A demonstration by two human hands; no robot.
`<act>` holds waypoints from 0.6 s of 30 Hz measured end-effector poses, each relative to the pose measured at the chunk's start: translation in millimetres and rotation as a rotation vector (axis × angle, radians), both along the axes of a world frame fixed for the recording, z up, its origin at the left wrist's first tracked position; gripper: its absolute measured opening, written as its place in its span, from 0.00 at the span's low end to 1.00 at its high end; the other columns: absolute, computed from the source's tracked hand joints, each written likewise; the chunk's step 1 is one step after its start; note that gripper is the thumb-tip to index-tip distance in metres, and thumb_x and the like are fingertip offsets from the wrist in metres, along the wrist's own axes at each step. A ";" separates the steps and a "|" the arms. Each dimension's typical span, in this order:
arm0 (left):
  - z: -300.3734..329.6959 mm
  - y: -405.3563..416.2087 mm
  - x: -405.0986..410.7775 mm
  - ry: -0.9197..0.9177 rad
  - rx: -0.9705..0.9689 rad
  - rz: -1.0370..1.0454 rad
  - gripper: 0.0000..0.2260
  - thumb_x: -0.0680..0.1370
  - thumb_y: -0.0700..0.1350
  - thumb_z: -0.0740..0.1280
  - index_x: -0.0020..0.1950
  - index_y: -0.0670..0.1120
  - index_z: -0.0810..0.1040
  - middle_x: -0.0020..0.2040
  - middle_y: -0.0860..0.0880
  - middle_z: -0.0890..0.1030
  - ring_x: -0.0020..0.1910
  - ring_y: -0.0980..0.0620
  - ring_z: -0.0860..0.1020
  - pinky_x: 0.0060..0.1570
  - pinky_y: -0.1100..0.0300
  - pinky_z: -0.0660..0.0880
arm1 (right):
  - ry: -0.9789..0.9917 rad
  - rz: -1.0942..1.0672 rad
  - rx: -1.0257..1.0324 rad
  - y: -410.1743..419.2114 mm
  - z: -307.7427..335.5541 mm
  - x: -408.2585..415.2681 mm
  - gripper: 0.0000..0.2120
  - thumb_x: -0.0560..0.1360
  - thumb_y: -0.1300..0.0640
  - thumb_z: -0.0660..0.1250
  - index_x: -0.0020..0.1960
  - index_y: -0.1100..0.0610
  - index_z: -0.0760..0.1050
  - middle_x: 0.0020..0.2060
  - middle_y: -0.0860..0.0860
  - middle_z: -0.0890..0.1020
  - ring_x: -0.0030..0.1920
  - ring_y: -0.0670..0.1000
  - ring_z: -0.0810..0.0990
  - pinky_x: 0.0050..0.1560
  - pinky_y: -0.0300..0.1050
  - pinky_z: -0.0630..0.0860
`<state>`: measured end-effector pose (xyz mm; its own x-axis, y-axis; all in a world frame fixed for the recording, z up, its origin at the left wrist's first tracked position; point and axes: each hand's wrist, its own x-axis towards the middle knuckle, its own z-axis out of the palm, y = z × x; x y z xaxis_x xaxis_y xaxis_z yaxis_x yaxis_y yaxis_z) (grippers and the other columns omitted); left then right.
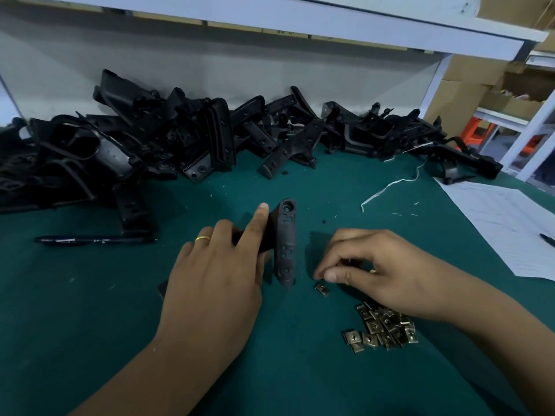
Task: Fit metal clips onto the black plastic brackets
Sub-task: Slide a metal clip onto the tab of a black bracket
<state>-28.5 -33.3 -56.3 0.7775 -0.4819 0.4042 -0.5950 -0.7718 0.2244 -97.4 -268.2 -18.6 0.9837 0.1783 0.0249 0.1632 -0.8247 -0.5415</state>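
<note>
Black rigid plastic bracket [283,244] upright mid-desk, left hand [216,274] holding flank. Right hand [369,265] pinching small brass-coloured metal clip, barely visible; light, likely slippery, best gripped by edges.

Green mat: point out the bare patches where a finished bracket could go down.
Free: the green mat between the black pen and the left hand, and the near edge below the clip pile. Crowded: the bracket heap along the back, and the paper sheet at right.
</note>
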 end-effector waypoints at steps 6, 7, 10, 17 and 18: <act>0.0 0.7 0.5 0.005 0.009 0.000 0.27 0.83 0.56 0.51 0.83 0.55 0.55 0.50 0.50 0.74 0.48 0.48 0.73 0.49 0.50 0.74 | 0.038 0.017 0.019 2.4 0.3 -1.9 0.06 0.74 0.53 0.79 0.46 0.46 0.83 0.45 0.44 0.81 0.46 0.48 0.79 0.45 0.36 0.74; 0.4 0.6 0.2 0.007 0.012 -0.002 0.27 0.83 0.56 0.51 0.83 0.55 0.56 0.50 0.50 0.74 0.48 0.48 0.73 0.48 0.50 0.74 | 0.047 0.011 0.031 1.4 0.1 -2.7 0.06 0.75 0.54 0.78 0.46 0.46 0.82 0.44 0.45 0.81 0.45 0.47 0.79 0.45 0.37 0.75; 1.0 0.2 -0.1 0.013 0.017 -0.013 0.27 0.83 0.55 0.50 0.83 0.55 0.56 0.50 0.50 0.74 0.48 0.47 0.74 0.48 0.49 0.74 | 0.049 -0.003 0.272 3.6 -2.0 -2.4 0.06 0.77 0.60 0.75 0.49 0.52 0.79 0.41 0.49 0.81 0.42 0.48 0.79 0.46 0.45 0.78; 2.4 -0.6 -1.6 0.002 -0.014 -0.059 0.26 0.83 0.55 0.52 0.82 0.54 0.59 0.49 0.50 0.75 0.47 0.47 0.74 0.45 0.50 0.75 | -0.090 -0.112 0.924 13.3 -5.8 4.3 0.09 0.75 0.62 0.74 0.54 0.60 0.84 0.44 0.58 0.85 0.46 0.56 0.87 0.50 0.44 0.83; 3.0 -0.8 -2.0 0.000 -0.016 -0.069 0.27 0.82 0.55 0.50 0.82 0.54 0.59 0.49 0.51 0.75 0.46 0.47 0.74 0.45 0.51 0.74 | -0.093 -0.138 0.983 14.9 -6.7 4.3 0.09 0.74 0.61 0.75 0.54 0.61 0.84 0.45 0.58 0.85 0.47 0.57 0.87 0.50 0.45 0.83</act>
